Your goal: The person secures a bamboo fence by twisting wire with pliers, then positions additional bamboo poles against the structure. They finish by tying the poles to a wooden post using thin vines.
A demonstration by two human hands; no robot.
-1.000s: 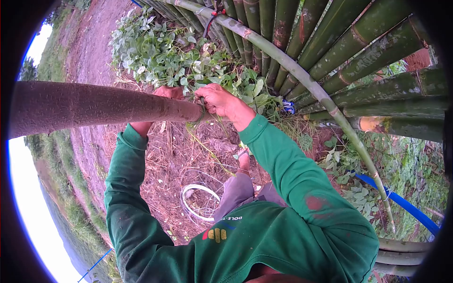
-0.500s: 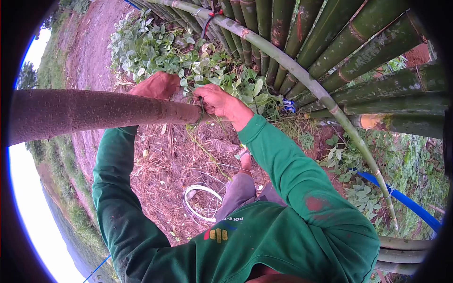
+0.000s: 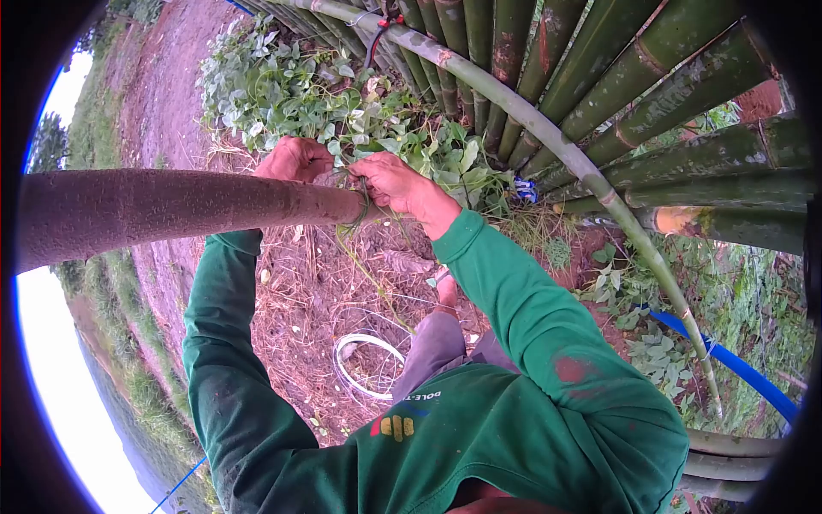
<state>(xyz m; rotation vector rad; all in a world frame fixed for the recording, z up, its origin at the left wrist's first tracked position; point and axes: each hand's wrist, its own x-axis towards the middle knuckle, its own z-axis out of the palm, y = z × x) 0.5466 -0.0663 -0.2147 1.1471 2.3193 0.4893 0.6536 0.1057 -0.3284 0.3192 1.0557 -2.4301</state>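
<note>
A brown, smooth-barked pole or trunk (image 3: 188, 204) reaches in from the left, and its far end lies between my arms. Green twine (image 3: 366, 195) loops around it near that end, and a loose green strand hangs down toward my leg. My right hand (image 3: 394, 184) is closed in a pinch on the twine, touching the pole. Past the pole's upper side, my left hand (image 3: 295, 160) is partly hidden by it. Its fingers are closed, pointing toward my right hand; what they hold, if anything, I cannot make out.
Leafy vines (image 3: 282, 86) grow just beyond my hands. Thick green bamboo poles (image 3: 591, 77) stand on the right, with a thinner curved bamboo pole (image 3: 531, 120) across them. A white coil (image 3: 342, 364) lies on straw-covered soil. A blue pipe (image 3: 745, 368) runs at lower right.
My left hand has moved slightly to the right, and its fingers now show more clearly above the pole. The left sleeve has shifted right too. My right hand stays nearly in place.
</note>
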